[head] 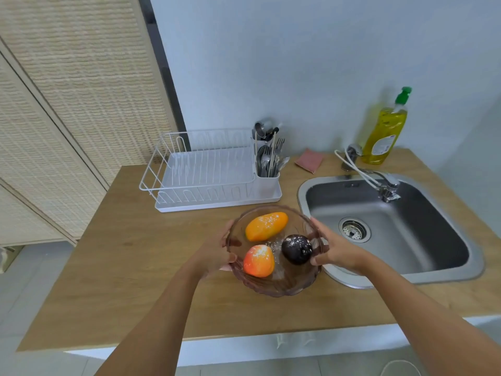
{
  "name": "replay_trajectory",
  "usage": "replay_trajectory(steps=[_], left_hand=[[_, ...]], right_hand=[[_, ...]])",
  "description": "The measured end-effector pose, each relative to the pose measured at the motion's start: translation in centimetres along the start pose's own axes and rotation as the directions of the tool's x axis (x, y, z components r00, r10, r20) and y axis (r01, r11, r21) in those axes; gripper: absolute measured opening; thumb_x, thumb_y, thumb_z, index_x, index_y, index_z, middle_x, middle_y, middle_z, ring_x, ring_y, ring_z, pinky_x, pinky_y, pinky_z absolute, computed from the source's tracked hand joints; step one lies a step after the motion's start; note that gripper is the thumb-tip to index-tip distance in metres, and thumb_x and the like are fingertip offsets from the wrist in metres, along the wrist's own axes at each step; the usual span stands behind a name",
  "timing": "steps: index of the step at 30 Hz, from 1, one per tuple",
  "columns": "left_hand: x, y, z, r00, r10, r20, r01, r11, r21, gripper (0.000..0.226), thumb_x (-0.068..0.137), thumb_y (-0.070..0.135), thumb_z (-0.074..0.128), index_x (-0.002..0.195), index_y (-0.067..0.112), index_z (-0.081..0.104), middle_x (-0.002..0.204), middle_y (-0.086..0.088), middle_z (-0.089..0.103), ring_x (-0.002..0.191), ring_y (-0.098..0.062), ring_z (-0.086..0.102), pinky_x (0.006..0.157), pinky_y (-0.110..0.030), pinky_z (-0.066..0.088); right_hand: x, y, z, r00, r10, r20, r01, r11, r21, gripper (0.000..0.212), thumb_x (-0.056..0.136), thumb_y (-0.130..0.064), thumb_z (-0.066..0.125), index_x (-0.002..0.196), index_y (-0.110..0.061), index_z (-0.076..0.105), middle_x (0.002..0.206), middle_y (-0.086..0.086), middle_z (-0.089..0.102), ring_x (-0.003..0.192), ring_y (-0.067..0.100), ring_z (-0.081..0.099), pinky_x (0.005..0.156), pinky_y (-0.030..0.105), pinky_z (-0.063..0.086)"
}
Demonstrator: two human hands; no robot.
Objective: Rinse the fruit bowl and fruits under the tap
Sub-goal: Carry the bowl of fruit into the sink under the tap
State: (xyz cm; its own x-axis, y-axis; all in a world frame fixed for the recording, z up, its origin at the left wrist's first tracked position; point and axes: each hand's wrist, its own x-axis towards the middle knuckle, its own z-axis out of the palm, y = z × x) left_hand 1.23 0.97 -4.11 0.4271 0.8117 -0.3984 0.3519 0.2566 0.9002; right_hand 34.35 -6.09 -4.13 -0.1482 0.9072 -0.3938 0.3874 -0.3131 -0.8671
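A person stood at the wooden tabletop (135,267) with both arms stretched forward, holding the fruit bowl (271,290) between them. The bowl was tinted, see-through glass with a ribbed wall. It sat near the front of the tabletop, just left of the steel sink (433,213), its right side overlapping the sink's rim. I could not tell whether it rested on the wood or was lifted off it.

The left hand (217,253) gripped the bowl's left rim, thumb hooked over the edge and the fingers (226,234) curled round the outside. The right hand (336,253) clasped the right rim the same way.

Three fruits lay inside, each dusted with white specks. The mango (267,226) lay at the far side, its long axis slanting from near left to far right. The red-orange fruit (259,261) sat at the near left, and the dark fruit (296,249) beside it on the right, close to the right thumb.

The tap (385,185) stood at the back of the sink, its spout reaching forward over the basin. Behind the bowl was a white dish rack (206,172) with a cutlery holder (268,164) full of forks and spoons. A pink sponge (309,160) and a yellow soap bottle (385,131) stood by the wall.
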Motion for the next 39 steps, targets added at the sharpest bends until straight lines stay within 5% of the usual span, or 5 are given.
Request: replay_trajectory(steps=[8,14,23,29,39], left_hand=[[2.4,5.4,7.8,0.995,0.049,0.086,-0.052,0.998,0.031,0.089,0.065,0.000,0.058,0.099,0.081,0.047,0.097,0.015,0.073,0.093,-0.005,0.069,0.062,-0.026,0.057],[6.8,8.1,15.4,0.995,0.015,0.097,-0.020,0.998,0.052,0.088,0.079,-0.012,0.053,0.141,0.049,0.036,0.114,0.009,0.065,0.105,-0.010,0.062,0.067,-0.032,0.061],[12.8,10.1,25.2,0.997,-0.071,0.009,0.068,0.983,0.173,0.098,0.076,-0.006,0.060,0.153,0.040,0.019,0.141,0.001,0.048,0.118,-0.022,0.054,0.087,-0.044,0.060],[16.0,9.3,28.2,0.985,-0.172,-0.032,0.175,0.961,0.216,0.101,0.080,-0.007,0.064,0.157,0.035,0.013,0.135,-0.003,0.048,0.110,-0.019,0.055,0.080,-0.038,0.062],[21.9,6.0,28.5,0.970,-0.192,-0.149,0.231,0.923,0.309,0.097,0.076,-0.005,0.066,0.154,0.035,0.026,0.144,-0.007,0.052,0.132,-0.030,0.049,0.107,-0.050,0.045]], right_hand=[[-3.7,3.5,-7.9,0.999,0.000,-0.052,0.004,0.997,0.071,0.110,0.067,0.005,0.078,0.148,-0.044,0.020,0.134,-0.005,0.048,0.102,0.018,0.071,0.076,0.029,0.058],[-4.4,7.6,-15.6,0.999,-0.001,-0.053,0.006,0.995,0.098,0.104,0.067,0.007,0.077,0.140,-0.049,0.030,0.130,0.000,0.053,0.105,0.021,0.070,0.080,0.032,0.059],[-2.4,13.8,-25.5,0.998,0.057,0.035,-0.059,0.996,0.070,0.109,0.075,0.017,0.072,0.154,-0.032,0.016,0.130,0.011,0.046,0.104,0.034,0.068,0.077,0.035,0.058],[-0.3,17.3,-27.7,0.996,0.077,0.053,-0.081,0.994,0.071,0.109,0.071,0.018,0.073,0.149,-0.039,0.022,0.126,0.009,0.049,0.102,0.027,0.067,0.072,0.026,0.056],[4.5,20.5,-26.9,0.989,0.138,0.048,-0.143,0.982,0.125,0.113,0.067,0.019,0.073,0.153,-0.031,0.021,0.120,-0.003,0.054,0.106,0.022,0.063,0.073,0.026,0.056]])
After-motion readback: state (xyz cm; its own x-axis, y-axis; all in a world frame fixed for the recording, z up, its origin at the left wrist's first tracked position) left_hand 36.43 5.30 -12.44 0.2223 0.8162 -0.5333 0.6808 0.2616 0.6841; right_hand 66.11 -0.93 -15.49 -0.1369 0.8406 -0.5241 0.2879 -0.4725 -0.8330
